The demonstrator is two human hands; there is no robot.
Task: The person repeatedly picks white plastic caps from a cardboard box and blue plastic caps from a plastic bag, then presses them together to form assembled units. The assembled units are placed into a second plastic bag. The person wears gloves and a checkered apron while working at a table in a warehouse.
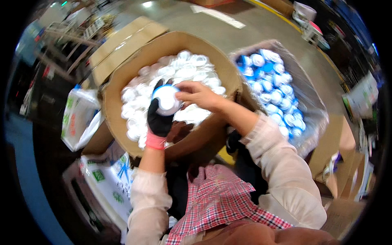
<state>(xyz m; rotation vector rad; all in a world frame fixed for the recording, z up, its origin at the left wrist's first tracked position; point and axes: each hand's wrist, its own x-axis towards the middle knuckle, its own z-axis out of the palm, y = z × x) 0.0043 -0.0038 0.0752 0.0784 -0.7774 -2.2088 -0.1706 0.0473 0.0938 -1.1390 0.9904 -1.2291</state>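
My left hand (160, 118), in a black glove with a pink cuff, is closed around a round blue-and-white plastic cap (168, 100). The cap's white face is turned up, and blue shows along its far left edge. My bare right hand (198, 95) pinches the right side of this cap, thumb and fingers bent against it. Both hands are over a large cardboard box (171, 152) heaped with loose white plastic caps (183, 69). To the right, a plastic-lined box (312, 102) holds many blue-and-white caps (281, 96) of similar look.
A closed cardboard carton (122, 47) sits behind the big box on the left. White printed bags (81, 118) stand at the left side. Opened cardboard (337, 143) lies at the right, and a white bucket (361, 96) is farther right. Racks and carts stand at the back left.
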